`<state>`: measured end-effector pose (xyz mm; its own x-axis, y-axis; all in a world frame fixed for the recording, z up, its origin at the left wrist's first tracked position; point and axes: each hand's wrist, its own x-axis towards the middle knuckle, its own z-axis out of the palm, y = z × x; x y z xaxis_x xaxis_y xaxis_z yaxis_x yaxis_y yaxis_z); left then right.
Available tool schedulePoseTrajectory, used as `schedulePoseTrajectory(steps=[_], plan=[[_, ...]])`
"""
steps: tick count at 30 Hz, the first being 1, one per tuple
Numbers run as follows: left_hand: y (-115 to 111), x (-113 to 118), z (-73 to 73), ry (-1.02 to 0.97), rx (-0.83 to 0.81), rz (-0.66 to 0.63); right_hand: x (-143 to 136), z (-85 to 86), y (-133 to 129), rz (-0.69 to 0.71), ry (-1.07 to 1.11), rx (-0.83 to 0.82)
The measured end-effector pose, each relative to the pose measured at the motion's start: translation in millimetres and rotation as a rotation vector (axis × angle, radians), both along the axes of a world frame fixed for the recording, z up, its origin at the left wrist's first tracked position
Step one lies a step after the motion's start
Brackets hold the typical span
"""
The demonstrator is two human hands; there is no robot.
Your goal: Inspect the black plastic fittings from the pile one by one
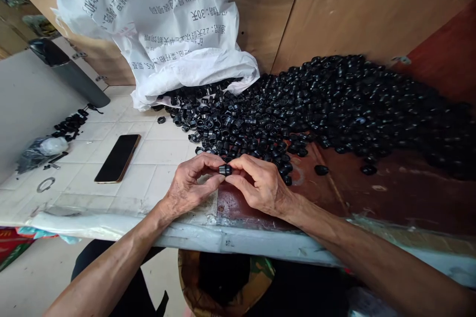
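Between both hands, just above the table's front part, is a small black ribbed plastic cap (225,170). My left hand (193,178) pinches its left end between thumb and forefinger. From the right, the thumb and forefinger of my right hand (260,181) pinch its other end. Whether it is one piece or two fitted together, I cannot tell. Right behind my hands begins a large heap of similar black plastic parts (320,104), some ring-shaped. A white woven sack (178,15) with printed characters lies with its mouth over the heap's left side.
A phone (118,158) lies on the white left part of the table (159,143), near a flat metal ring (45,184). Farther left are a plastic bag (39,153) and a grey cylinder (74,72). Below the front edge stands an open container (189,282) with a dark inside.
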<state>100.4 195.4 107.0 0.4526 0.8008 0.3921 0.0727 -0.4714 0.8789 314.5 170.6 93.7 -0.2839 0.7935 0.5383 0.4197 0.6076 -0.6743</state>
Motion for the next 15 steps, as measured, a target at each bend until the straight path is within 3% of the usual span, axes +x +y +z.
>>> schedulePoseTrajectory(steps=[3,7,12,15], plan=[[-0.6,-0.4,0.5,-0.011,-0.015,0.000,-0.9,-0.4,-0.9,-0.013,0.009,-0.052],[-1.0,-0.6,-0.2,-0.007,-0.040,-0.015,-2.7,1.0,-1.8,-0.012,0.051,0.039],[-0.8,-0.3,-3.4,0.134,0.202,0.035,-4.7,3.2,-1.8,-0.047,-0.018,-0.205],[-1.4,1.6,-1.8,0.128,0.143,0.071,-4.7,5.5,-2.1,-0.068,0.003,-0.176]])
